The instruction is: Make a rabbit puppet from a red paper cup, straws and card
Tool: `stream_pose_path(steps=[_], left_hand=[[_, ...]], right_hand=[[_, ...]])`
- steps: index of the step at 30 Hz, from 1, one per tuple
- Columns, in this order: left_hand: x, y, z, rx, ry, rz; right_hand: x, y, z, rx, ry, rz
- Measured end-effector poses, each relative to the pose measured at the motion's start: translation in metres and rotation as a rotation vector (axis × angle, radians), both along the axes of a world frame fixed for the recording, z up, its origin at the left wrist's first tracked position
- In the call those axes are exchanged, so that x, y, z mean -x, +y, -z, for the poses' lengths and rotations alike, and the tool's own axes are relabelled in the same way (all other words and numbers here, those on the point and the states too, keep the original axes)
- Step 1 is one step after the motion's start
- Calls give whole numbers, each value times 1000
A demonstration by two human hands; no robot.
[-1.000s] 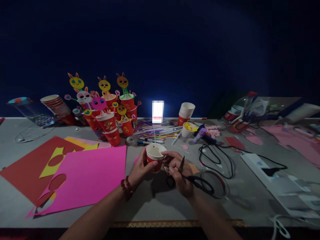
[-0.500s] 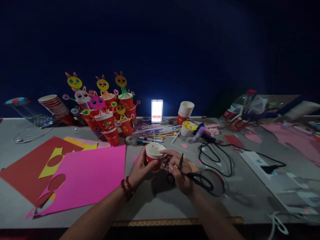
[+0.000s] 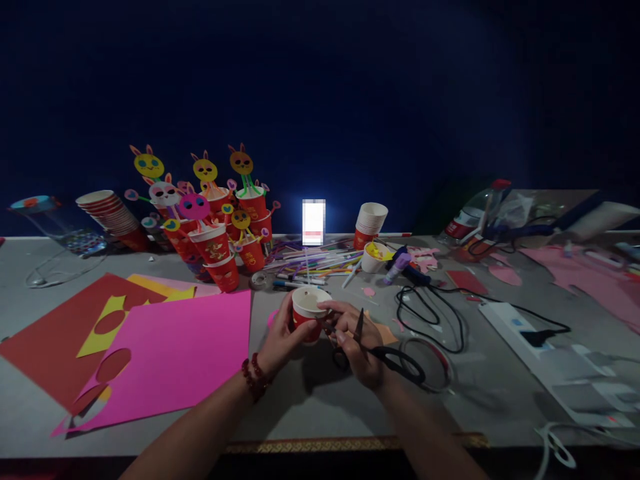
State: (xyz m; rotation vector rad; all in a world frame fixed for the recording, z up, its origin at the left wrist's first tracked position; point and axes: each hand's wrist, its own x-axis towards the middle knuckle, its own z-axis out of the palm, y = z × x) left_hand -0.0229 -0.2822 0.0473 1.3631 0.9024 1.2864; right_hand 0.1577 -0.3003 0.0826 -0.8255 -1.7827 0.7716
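A red paper cup (image 3: 310,301) with a white rim is held over the middle of the table, its mouth tilted toward me. Wrapped round its left side, my left hand (image 3: 289,327) has its thumb across the front. On the other side, my right hand (image 3: 357,343) grips black scissors (image 3: 390,360), and one of its fingers touches the cup's rim. The scissors are spread, one blade pointing up; the other blade's tip near the cup's wall is partly hidden by fingers. A dark spot shows inside the cup near its far edge.
Pink paper (image 3: 200,360) and red paper (image 3: 45,340) lie at left. Behind are rabbit-faced cups (image 3: 210,247), several markers and sticks (image 3: 320,260), and a cup stack (image 3: 371,219). At right are a glue stick (image 3: 397,268), a tape roll (image 3: 447,373) and a power strip (image 3: 530,360).
The scissors and my right hand have shifted very slightly, with the upright blade tilting a little. My left hand and the cup look nearly still.
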Motion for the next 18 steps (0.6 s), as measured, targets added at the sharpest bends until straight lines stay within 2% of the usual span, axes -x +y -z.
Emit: stream_pose_path(steps=[10, 18], left_hand=[[1, -1, -3, -2, 22, 0], [-1, -1, -5, -9, 68, -13]], right_hand=[[-2, -1, 4, 37, -1, 6], [-6, 2, 4, -38, -41, -5]])
